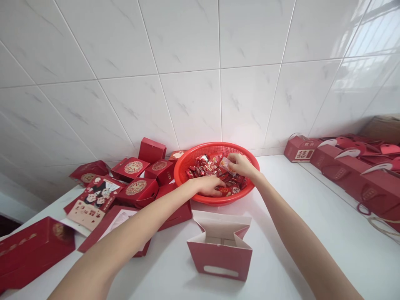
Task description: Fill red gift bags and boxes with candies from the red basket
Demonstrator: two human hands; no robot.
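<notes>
A red plastic basket (215, 201) with a perforated side holds many wrapped candies (211, 165), mostly red. My right hand (241, 164) is over the basket's right part, its fingers closed on a small clear-and-pink candy packet (227, 165). Lower in the basket, my left hand (208, 186) rests among the candies. Its fingers are apart and touch the edge of a red candy packet (224, 191); the fingertips are partly hidden. Just in front of the basket stands a red paper gift box (220, 258), its top open and its white inside showing.
Several red boxes with gold round prints (136, 187) lie piled at the left, beside an illustrated card box (98, 196). A larger red box (37, 250) lies near the left edge. Rows of red handled boxes (350, 162) line the right side. A tiled wall (190, 100) rises behind the white table (281, 200).
</notes>
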